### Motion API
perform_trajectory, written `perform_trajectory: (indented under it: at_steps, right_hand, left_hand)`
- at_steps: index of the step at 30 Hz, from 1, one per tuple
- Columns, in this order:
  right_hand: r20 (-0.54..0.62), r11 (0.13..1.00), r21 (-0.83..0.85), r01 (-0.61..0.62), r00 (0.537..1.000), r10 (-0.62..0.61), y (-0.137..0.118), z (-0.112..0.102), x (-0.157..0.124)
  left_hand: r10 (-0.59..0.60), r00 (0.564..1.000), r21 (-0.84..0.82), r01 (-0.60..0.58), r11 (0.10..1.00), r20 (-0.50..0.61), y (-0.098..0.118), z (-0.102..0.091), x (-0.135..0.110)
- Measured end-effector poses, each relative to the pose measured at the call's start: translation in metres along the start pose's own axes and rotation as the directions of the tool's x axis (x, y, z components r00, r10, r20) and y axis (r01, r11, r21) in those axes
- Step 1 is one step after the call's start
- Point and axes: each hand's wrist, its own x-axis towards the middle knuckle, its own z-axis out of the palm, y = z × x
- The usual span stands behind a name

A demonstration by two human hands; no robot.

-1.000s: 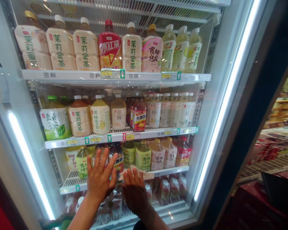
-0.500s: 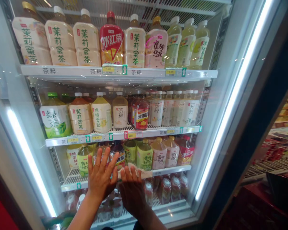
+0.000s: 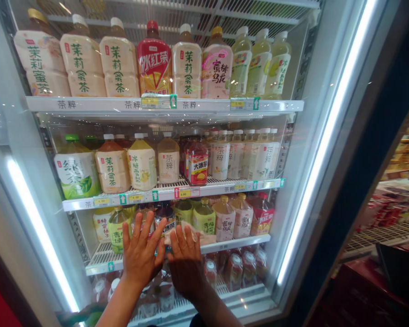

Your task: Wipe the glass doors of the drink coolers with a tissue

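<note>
My left hand [image 3: 141, 254] lies against the glass door of a drinks fridge, fingers spread, with nothing in it. Just to its right, my right hand [image 3: 186, 263] presses a pale cloth [image 3: 207, 238] to the same glass. The cloth sticks out above and to the right of the fingers; the rest is hidden under the hand. Behind the glass, near my fingertips, are a green-labelled bottle [image 3: 117, 231] on the left and another green bottle [image 3: 204, 214] above the cloth.
Bottled teas fill several shelves, including a red-labelled bottle [image 3: 154, 63] on the top one. Bright light strips [image 3: 37, 227] run down both sides. A dark door frame [image 3: 357, 150] slants along the right, with stocked wire shelves [image 3: 368, 236] beyond it.
My right hand and the cloth have moved slightly up the glass, and the cloth spreads a little differently. My left hand stays almost in place. The view has shifted slightly.
</note>
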Motion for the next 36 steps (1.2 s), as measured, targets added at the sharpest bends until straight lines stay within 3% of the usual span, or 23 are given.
perform_trajectory:
  at_steps: [4,7,11,16,18,23,25,27,33,36]
  right_hand:
    - [0.033,0.997,0.004,0.079,0.996,-0.079,0.0,0.013,-0.073]
    - [0.05,0.994,0.013,0.111,0.993,-0.111,0.003,0.014,-0.093]
    - [0.094,0.996,0.024,0.09,0.991,-0.092,0.009,0.004,-0.055]
    - [-0.011,1.0,0.0,0.01,1.0,-0.01,0.013,0.0,0.002]
    - [-0.011,1.0,-0.008,-0.002,1.0,0.002,0.012,0.004,-0.001]
    - [0.027,0.999,0.018,0.035,0.999,-0.035,0.006,0.01,-0.052]
    - [0.031,0.997,0.041,0.058,0.998,-0.059,0.005,0.009,-0.06]
    - [0.045,0.998,0.039,0.057,0.997,-0.059,0.004,0.004,-0.05]
    - [0.024,0.999,0.042,0.01,1.0,-0.011,0.007,-0.006,0.024]
    - [0.027,0.999,0.039,0.01,1.0,-0.011,0.005,-0.002,0.014]
  left_hand:
    - [-0.006,1.0,-0.001,0.006,1.0,0.007,0.0,-0.001,0.0]
    - [-0.008,1.0,-0.005,0.008,1.0,0.007,0.001,-0.002,-0.001]
    - [-0.025,1.0,0.008,0.025,1.0,-0.001,0.002,0.001,-0.011]
    - [-0.07,0.997,-0.029,0.071,0.997,0.028,0.004,0.003,-0.026]
    - [-0.068,0.997,-0.036,0.069,0.997,0.034,0.003,0.004,-0.028]
    - [-0.065,0.997,-0.015,0.066,0.998,0.037,0.003,0.005,-0.028]
    - [-0.064,0.997,-0.016,0.065,0.998,0.039,0.003,0.004,-0.027]
    - [-0.064,0.997,-0.022,0.065,0.998,0.04,0.004,0.003,-0.027]
    - [-0.06,0.997,-0.05,0.063,0.997,0.048,0.003,0.002,-0.027]
    - [-0.059,0.997,-0.044,0.061,0.997,0.043,0.003,0.003,-0.028]
